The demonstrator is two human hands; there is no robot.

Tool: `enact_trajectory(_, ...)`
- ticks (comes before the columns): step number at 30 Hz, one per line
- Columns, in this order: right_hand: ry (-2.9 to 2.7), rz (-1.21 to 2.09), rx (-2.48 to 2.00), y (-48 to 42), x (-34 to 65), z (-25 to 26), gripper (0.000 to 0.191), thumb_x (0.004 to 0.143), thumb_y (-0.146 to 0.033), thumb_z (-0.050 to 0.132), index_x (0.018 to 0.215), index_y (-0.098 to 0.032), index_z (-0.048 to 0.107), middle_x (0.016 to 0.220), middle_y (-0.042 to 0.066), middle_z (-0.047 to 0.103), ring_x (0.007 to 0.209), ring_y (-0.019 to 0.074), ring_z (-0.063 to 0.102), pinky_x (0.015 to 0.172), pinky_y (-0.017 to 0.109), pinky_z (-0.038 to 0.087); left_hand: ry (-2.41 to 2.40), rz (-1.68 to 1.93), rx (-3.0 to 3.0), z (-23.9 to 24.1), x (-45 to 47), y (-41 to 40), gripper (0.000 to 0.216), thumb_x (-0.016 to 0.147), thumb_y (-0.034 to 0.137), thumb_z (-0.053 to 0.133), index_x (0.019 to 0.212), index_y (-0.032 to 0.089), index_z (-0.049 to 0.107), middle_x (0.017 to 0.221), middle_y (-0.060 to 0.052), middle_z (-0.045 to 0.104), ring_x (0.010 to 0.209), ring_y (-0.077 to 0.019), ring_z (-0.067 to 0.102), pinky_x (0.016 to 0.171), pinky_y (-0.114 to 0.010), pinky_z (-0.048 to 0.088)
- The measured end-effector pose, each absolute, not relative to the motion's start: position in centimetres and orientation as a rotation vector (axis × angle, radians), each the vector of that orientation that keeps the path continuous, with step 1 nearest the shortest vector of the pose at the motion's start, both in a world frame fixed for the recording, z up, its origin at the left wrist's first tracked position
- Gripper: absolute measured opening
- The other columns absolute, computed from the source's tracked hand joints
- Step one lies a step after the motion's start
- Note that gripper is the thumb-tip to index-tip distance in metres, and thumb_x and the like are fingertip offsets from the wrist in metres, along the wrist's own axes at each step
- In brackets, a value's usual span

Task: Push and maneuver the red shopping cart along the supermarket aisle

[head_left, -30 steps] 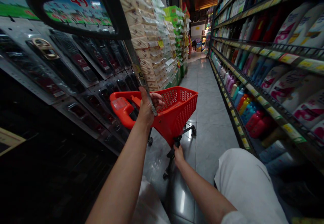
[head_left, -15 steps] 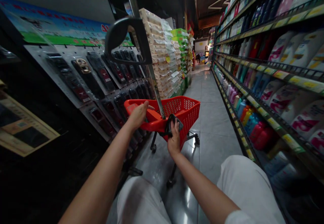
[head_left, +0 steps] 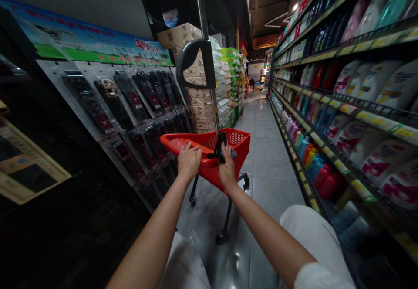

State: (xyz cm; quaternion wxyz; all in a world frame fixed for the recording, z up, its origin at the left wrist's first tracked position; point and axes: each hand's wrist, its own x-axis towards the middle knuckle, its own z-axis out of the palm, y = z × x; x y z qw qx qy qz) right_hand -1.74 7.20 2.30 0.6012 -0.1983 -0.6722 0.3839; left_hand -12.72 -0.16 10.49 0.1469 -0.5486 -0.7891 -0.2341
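Note:
A red plastic shopping cart (head_left: 240, 156) with perforated sides stands in the aisle on dark legs with small wheels. My left hand (head_left: 189, 162) has its fingers curled over the near rim, beside the flat red panel. At the rim's right end, my right hand (head_left: 227, 167) is closed around a black and grey piece (head_left: 215, 151); its kind is unclear, and the fingers partly cover it. Just beyond my hands, a metal pole (head_left: 203, 10) rises out of the frame from the cart. Partway up it sits a dark grey loop-shaped grip (head_left: 196, 64).
Packaged belts (head_left: 129, 95) hang on a display at left. Stacked cartons (head_left: 199, 106) and green boxes (head_left: 230, 58) line the left side farther along. Shelves of bottles (head_left: 375, 84) run down the right. Grey tiled floor (head_left: 261, 123) stretches ahead between my white-trousered knees (head_left: 310, 232) and the far end.
My left hand has shifted right along the rim, its fingers now curled over the edge. The pole and its grip appear farther right. My right hand stays on the black and grey piece.

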Motion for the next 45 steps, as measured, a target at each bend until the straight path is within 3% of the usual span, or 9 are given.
enact_trajectory(6, -1.547, 0.574, -0.289, 13.5, -0.1, 11.6, 0.068, 0.086, -0.010, 0.041, 0.151, -0.026, 0.031, 0.159, 0.002, 0.028, 0.147, 0.0171, 0.024, 0.121, 0.043, 0.021, -2.199, -0.647, -1.512, 9.6, -7.6, 1.1, 0.048, 0.095, 0.034, 0.033, 0.095, 0.015, 0.077, 0.126, -0.014, 0.066, 0.135, -0.0346, 0.044, 0.113, -0.053, 0.029)
enact_trajectory(13, -1.613, 0.513, -0.393, 15.0, 3.8, 7.8, 0.065, 0.084, -0.010, 0.041, 0.147, -0.025, 0.039, 0.152, 0.004, 0.042, 0.140, 0.0170, 0.038, 0.117, 0.040, 0.031, -2.061, -0.756, -1.732, 11.2, -11.4, 0.1, 0.043, 0.095, 0.036, 0.035, 0.113, 0.018, 0.070, 0.141, -0.010, 0.056, 0.137, -0.0253, 0.044, 0.113, -0.044, 0.034)
enact_trajectory(21, -1.680, 0.252, -0.277, 18.6, 4.0, 16.4, 0.071, 0.074, -0.001, 0.041, 0.137, -0.029, 0.053, 0.158, -0.004, 0.030, 0.148, 0.0194, 0.020, 0.121, 0.047, 0.020, -2.321, -0.409, -1.542, 12.8, -18.1, -0.6, 0.052, 0.095, 0.038, 0.025, 0.107, 0.014, 0.070, 0.120, -0.015, 0.069, 0.123, -0.0310, 0.056, 0.110, -0.051, 0.032)
enact_trajectory(24, -1.838, 0.262, -0.269, 18.8, 5.3, 13.4, 0.074, 0.065, 0.002, 0.041, 0.128, -0.030, 0.062, 0.152, -0.007, 0.040, 0.149, 0.0188, 0.014, 0.122, 0.049, 0.017, -2.283, -0.312, -1.523, 12.2, -17.7, -0.6, 0.059, 0.096, 0.038, 0.016, 0.100, 0.013, 0.069, 0.109, -0.017, 0.072, 0.106, -0.0286, 0.065, 0.102, -0.044, 0.038)
enact_trajectory(29, -1.826, 0.648, -0.340, 18.4, 9.0, 5.8, 0.061, 0.071, -0.005, 0.044, 0.124, -0.025, 0.065, 0.141, 0.002, 0.055, 0.135, 0.0195, 0.046, 0.118, 0.049, 0.028, -2.241, -0.258, -1.484, 11.7, -16.3, -0.2, 0.059, 0.097, 0.040, 0.014, 0.097, 0.016, 0.068, 0.101, -0.015, 0.074, 0.095, -0.0293, 0.067, 0.083, -0.040, 0.044)
enact_trajectory(31, -1.690, 0.730, -0.447, 17.4, 9.6, 3.8, 0.055, 0.077, -0.011, 0.046, 0.127, -0.025, 0.062, 0.141, 0.004, 0.055, 0.132, 0.0207, 0.049, 0.115, 0.049, 0.032, -2.237, -0.251, -1.465, 11.6, -15.3, 0.0, 0.060, 0.097, 0.041, 0.013, 0.096, 0.017, 0.068, 0.098, -0.015, 0.074, 0.093, -0.0293, 0.068, 0.081, -0.039, 0.044)
enact_trajectory(35, -1.536, 0.532, -0.578, 12.9, 7.9, 1.3, 0.056, 0.079, -0.014, 0.048, 0.132, -0.030, 0.058, 0.152, 0.002, 0.042, 0.142, 0.0241, 0.033, 0.117, 0.053, 0.025, -2.254, -0.228, -1.394, 11.5, -12.4, 0.2, 0.062, 0.098, 0.044, 0.013, 0.095, 0.017, 0.068, 0.091, -0.015, 0.074, 0.089, -0.0281, 0.068, 0.078, -0.038, 0.043)
enact_trajectory(39, -1.624, 0.272, -0.703, 9.0, 5.6, 0.3, 0.059, 0.078, -0.013, 0.050, 0.132, -0.035, 0.058, 0.151, -0.002, 0.042, 0.148, 0.0281, 0.010, 0.117, 0.056, 0.021, -2.255, -0.253, -1.461, 11.4, -10.4, 0.1, 0.067, 0.098, 0.047, 0.009, 0.099, 0.017, 0.069, 0.093, -0.014, 0.074, 0.090, -0.0282, 0.068, 0.078, -0.037, 0.045)
enact_trajectory(45, -1.644, 0.250, -0.875, 12.6, 7.7, 0.9, 0.063, 0.077, -0.009, 0.046, 0.134, -0.034, 0.055, 0.150, 0.000, 0.041, 0.141, 0.0244, 0.028, 0.114, 0.050, 0.030, -2.522, -0.312, -1.686, 13.0, -10.7, 0.7, 0.075, 0.096, 0.055, 0.007, 0.106, 0.020, 0.072, 0.117, -0.010, 0.072, 0.111, -0.0273, 0.065, 0.089, -0.035, 0.046)
